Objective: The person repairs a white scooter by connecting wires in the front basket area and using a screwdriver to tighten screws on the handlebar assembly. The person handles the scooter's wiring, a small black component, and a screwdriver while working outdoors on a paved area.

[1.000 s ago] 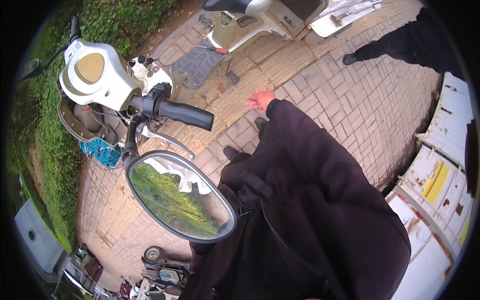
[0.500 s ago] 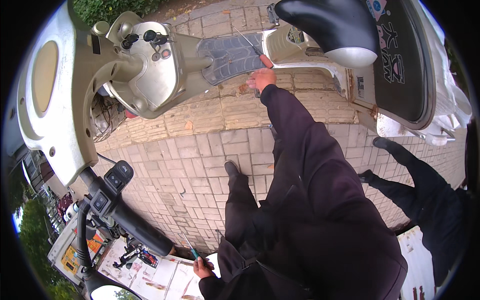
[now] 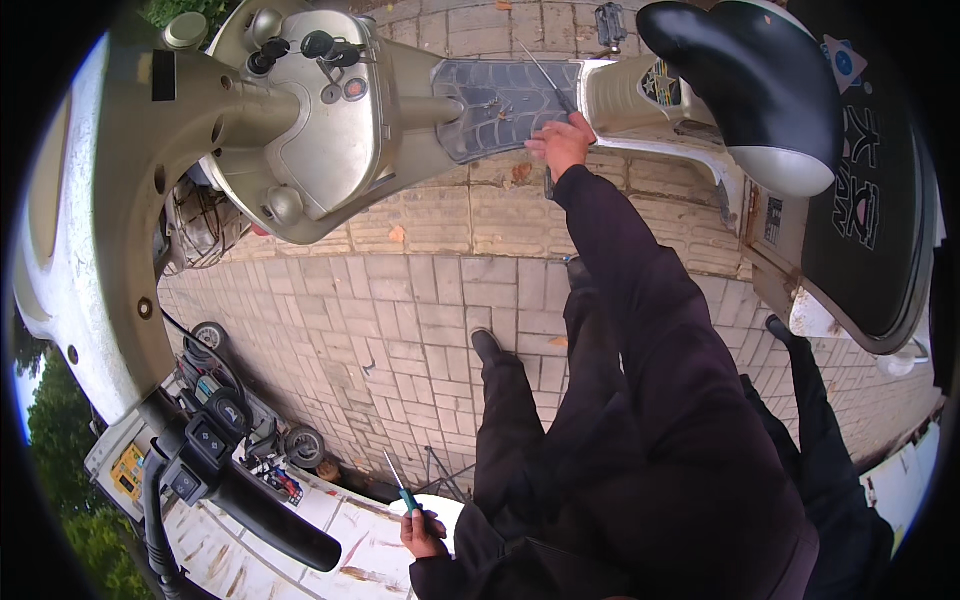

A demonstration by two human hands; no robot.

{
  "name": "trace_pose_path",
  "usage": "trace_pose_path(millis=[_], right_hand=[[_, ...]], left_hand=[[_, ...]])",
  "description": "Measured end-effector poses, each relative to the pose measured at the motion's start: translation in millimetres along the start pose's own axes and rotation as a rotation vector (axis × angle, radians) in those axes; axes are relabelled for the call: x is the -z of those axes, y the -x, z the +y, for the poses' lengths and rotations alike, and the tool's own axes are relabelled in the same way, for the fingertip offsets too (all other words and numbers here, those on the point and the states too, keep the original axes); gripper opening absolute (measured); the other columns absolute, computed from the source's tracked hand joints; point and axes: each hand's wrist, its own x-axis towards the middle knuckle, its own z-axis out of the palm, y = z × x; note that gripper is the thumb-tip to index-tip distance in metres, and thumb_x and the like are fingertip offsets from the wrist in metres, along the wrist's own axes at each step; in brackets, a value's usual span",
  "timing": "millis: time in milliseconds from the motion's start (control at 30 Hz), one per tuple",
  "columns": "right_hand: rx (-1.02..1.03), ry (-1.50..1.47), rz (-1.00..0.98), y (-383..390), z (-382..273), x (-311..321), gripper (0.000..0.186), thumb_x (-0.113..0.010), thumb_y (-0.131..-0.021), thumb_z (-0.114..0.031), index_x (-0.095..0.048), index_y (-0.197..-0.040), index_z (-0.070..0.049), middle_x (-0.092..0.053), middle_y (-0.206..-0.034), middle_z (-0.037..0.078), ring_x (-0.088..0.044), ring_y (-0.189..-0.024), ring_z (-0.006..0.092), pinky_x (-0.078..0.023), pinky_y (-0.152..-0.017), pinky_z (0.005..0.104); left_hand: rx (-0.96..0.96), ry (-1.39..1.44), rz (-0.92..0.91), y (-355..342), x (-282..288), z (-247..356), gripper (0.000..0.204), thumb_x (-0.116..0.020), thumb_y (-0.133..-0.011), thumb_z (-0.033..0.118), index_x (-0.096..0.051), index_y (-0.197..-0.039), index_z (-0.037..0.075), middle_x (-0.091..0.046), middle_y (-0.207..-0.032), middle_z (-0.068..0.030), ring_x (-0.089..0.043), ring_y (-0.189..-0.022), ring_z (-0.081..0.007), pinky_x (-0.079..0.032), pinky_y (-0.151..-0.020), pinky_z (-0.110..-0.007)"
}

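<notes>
My left hand (image 3: 424, 536), low in the view, is closed around a screwdriver (image 3: 408, 498) with a teal handle, its thin metal shaft pointing up and left. My right hand (image 3: 562, 145) is over the near edge of the scooter's dark ribbed footboard (image 3: 500, 105), fingers stretched out to the left. Just beyond it lies a second screwdriver (image 3: 566, 100) with a red handle, lying slantwise across the footboard; its handle end is right against my hand and partly hidden.
The beige scooter's front panel (image 3: 330, 150) holds hanging keys (image 3: 318, 45). Its black seat (image 3: 750, 90) is at right; a black handlebar grip (image 3: 275, 520) juts in lower left. Behind are a white surface (image 3: 230, 550) and small wheels (image 3: 305, 446). Another person's dark-clothed leg (image 3: 815, 400) stands at right.
The view has shifted, so the scooter sits further right. My right hand has come up closer against the red-handled screwdriver. My left hand still holds the teal one.
</notes>
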Motion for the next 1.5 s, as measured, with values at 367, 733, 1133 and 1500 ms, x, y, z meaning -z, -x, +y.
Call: trace_pose_path(millis=[367, 733, 1133, 1500], right_hand=[[-0.515, 0.176, 0.127, 281, 43, 102, 0.017, -0.065, -0.103, -0.014, -0.069, -0.113, -0.002, -0.076, -0.095, 0.013, -0.077, -0.074, 0.0264, -0.057, -0.055, 0.0367], [-0.319, 0.504, -0.41, 479, 86, -156, 0.019, -0.068, -0.102, -0.02, -0.071, -0.109, -0.002, -0.074, -0.096, 0.007, -0.077, -0.077, 0.0191, -0.058, -0.058, 0.0315], [0.039, 0.349, -0.651, 563, 1, -456, 0.031, -0.064, -0.111, -0.029, -0.068, -0.122, -0.001, -0.071, -0.096, 0.003, -0.069, -0.082, 0.0106, -0.055, -0.072, 0.0272], [0.299, -0.033, -0.391, 472, -102, -583, 0.028, -0.066, -0.109, -0.017, -0.063, -0.129, 0.002, -0.072, -0.102, 0.004, -0.069, -0.085, 0.0087, -0.058, -0.075, 0.0266]], left_hand=[[-0.147, 0.001, -0.371, -74, 8, 59, 0.025, -0.064, -0.107, 0.028, -0.064, -0.113, 0.004, -0.069, -0.084, -0.0113, -0.059, -0.051, -0.0158, -0.044, -0.043, -0.028], [-0.351, 0.125, -0.654, -258, 104, 133, 0.019, -0.065, -0.107, 0.022, -0.063, -0.11, 0.003, -0.07, -0.087, -0.0096, -0.061, -0.054, -0.0139, -0.043, -0.043, -0.025], [-0.649, 0.078, -1.031, -275, 101, 327, 0.034, -0.067, -0.104, 0.009, -0.061, -0.135, -0.002, -0.068, -0.091, -0.0064, -0.057, -0.064, -0.008, -0.047, -0.058, -0.025], [-1.207, -0.301, -1.05, -287, 14, 570, 0.038, -0.074, -0.097, 0.007, -0.065, -0.132, -0.002, -0.075, -0.104, -0.0166, -0.074, -0.091, -0.0252, -0.058, -0.081, -0.036]])
